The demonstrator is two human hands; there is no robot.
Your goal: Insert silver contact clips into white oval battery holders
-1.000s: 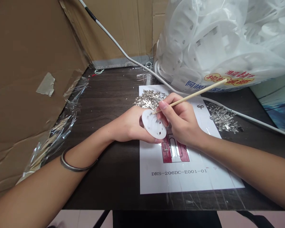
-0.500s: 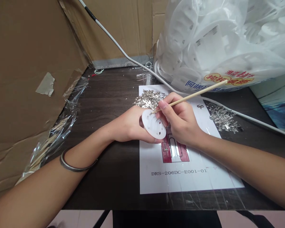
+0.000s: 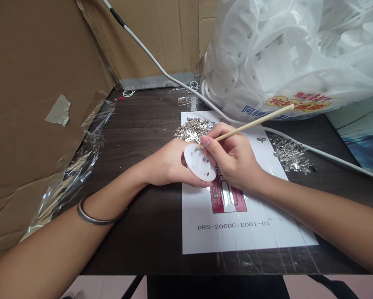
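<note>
My left hand [image 3: 170, 164] grips a round white plastic disc [image 3: 200, 164] by its edge, thumb along the lower rim. The disc is tilted, and several small slots show in its face. In my right hand [image 3: 231, 153] a thin wooden stick [image 3: 254, 123] is pinched like a pen. Its lower tip meets the disc's upper part, close to a small metal piece in a slot. Just behind my hands lies a pile of small shiny metal clips [image 3: 193, 129]. Under them is a printed white sheet [image 3: 236, 238] with a dark red picture, partly covered by my right hand.
A second heap of metal pieces [image 3: 292, 154] lies right of the sheet. Behind it stands a large clear bag [image 3: 286, 62] full of white plastic parts. A white cable [image 3: 149, 52] crosses the dark table [image 3: 136, 120]. Cardboard [image 3: 43, 50] walls the left and back.
My right hand and the stick have shifted slightly left, with the stick's tip staying at the disc's upper part. The left hand keeps the disc in nearly the same place.
</note>
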